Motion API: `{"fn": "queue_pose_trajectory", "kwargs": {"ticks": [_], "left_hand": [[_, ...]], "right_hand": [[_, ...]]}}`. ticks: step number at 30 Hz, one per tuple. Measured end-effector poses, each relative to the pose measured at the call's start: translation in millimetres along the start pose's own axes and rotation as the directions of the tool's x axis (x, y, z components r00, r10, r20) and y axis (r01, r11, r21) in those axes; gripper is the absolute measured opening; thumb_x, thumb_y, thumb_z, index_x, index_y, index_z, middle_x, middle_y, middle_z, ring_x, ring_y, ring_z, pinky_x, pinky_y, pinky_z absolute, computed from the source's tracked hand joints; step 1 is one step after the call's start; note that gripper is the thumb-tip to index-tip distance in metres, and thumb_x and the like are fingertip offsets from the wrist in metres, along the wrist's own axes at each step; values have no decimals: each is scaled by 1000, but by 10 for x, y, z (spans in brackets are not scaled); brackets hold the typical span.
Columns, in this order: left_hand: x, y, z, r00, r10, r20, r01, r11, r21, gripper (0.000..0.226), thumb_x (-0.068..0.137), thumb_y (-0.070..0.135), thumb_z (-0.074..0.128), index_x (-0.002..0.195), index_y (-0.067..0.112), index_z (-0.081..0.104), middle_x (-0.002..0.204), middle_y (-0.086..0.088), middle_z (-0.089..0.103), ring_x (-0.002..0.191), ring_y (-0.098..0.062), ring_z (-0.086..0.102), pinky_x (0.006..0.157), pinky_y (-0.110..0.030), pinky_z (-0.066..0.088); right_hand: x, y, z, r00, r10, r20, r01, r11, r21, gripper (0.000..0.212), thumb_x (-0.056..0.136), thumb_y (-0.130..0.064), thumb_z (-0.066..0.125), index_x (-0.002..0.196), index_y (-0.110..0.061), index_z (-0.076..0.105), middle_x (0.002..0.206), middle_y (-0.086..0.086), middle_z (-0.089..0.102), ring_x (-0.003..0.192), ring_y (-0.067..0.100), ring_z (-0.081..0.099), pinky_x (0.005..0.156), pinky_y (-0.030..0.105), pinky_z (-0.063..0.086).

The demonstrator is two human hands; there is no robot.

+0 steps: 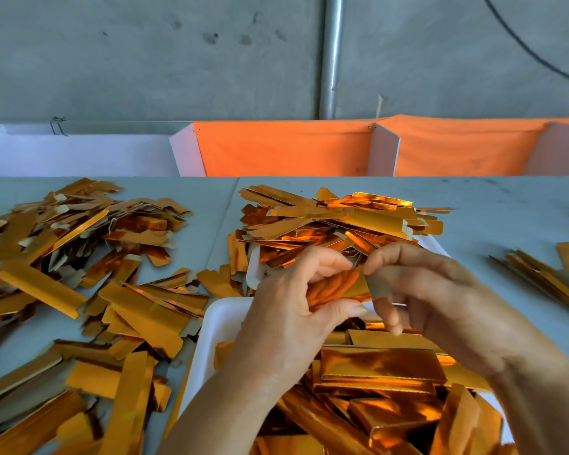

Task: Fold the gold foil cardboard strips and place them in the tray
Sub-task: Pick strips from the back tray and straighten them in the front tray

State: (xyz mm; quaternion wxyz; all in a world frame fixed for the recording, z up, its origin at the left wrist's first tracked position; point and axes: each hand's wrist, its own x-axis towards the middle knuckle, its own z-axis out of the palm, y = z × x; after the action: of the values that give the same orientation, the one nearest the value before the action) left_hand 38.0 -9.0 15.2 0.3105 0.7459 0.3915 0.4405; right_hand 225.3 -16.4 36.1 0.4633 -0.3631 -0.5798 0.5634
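1. Folding is the step in hand: both hands hold one gold foil strip (337, 287) above the far edge of the near white tray (217, 320), which is already heaped with folded pieces (381, 366).
2. The left hand (293, 310) has its fingers curled over the strip's top edge and its thumb pressed under the lower edge, so the strip is pinched along its left part.
3. The right hand (421, 284) pinches the strip's right end, where a dull grey tab (378, 287) shows, between thumb and forefinger; its other fingers hang curled and hold nothing.
4. To do it well, the person would likely keep the left grip firm as an anchor and turn the tab over along its scored line with the right, pressing the crease flat before letting go, as foil board tends to spring back.
5. The drop should be short: the tray lies directly below, so the folded piece only needs lowering onto the pile.
6. Unfolded stock lies in loose heaps on the grey table (493, 208) to the left (79, 257), with a smaller bundle at far right (546, 277).
7. A second tray (255, 267) beyond the hands is mostly buried under another heap (335, 221).
8. Hard to make out: the strip's crease lines, hidden by the left fingers and blurred; the near tray's near and right rims, cut off by the forearms and the frame.
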Motion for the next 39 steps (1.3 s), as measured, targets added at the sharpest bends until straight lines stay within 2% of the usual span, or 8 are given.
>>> {"fn": "queue_pose_trajectory", "kwargs": {"ticks": [4,7,9,12,17,25,30,39], "left_hand": [[0,11,-13,1000,3,7,-3,1000,-15,33,75,35,75,102,39,57,100,19,65,101,1,60,82,-13,48],[0,10,-17,1000,13,21,-13,1000,-18,32,75,37,75,102,39,57,101,17,65,101,0,60,82,-16,49],[0,5,-25,1000,20,18,-20,999,-31,32,75,36,75,102,37,58,100,17,65,101,0,60,82,-15,48],[2,9,-29,999,24,39,-22,999,-40,35,72,42,73,103,35,58,101,16,66,101,1,60,82,-14,48],[-3,19,-24,998,17,60,-14,999,-39,39,68,52,68,102,38,57,100,16,65,100,2,60,81,-14,49],[-7,24,-27,998,23,61,-24,1000,12,32,75,39,75,101,38,56,100,17,65,101,3,59,83,-15,49],[-12,32,-20,997,36,61,-38,999,35,32,75,35,76,100,38,57,98,18,65,99,7,58,80,-8,46],[-4,8,-38,997,31,69,-28,998,-48,29,74,34,77,97,35,57,99,14,67,99,0,62,81,-15,50]], "right_hand": [[-3,-23,-78,991,89,101,-110,968,226,23,78,-20,60,94,-11,73,64,13,57,52,17,58,48,23,51],[11,-3,-37,991,80,111,-107,956,274,20,72,-18,72,92,-12,73,63,10,59,51,15,60,47,22,52],[15,-6,-26,990,74,123,-108,948,300,33,65,-21,86,93,-11,73,64,9,59,52,16,60,47,23,53],[13,7,-43,988,107,115,-136,947,291,47,52,-24,94,92,-11,72,63,9,58,50,16,58,46,24,52],[33,37,-26,987,132,90,-151,954,259,44,48,-24,95,83,-13,71,57,7,53,45,15,52,42,23,47],[38,29,-7,988,147,56,-153,978,140,23,58,-23,81,78,-18,70,56,5,55,46,15,52,45,23,48],[25,28,-11,989,145,43,-148,987,68,24,59,-23,80,79,-19,69,57,6,56,46,15,52,46,22,48],[3,-16,-25,988,138,72,-147,979,141,14,69,-12,72,82,-16,70,57,9,56,47,18,54,48,23,50]]}}
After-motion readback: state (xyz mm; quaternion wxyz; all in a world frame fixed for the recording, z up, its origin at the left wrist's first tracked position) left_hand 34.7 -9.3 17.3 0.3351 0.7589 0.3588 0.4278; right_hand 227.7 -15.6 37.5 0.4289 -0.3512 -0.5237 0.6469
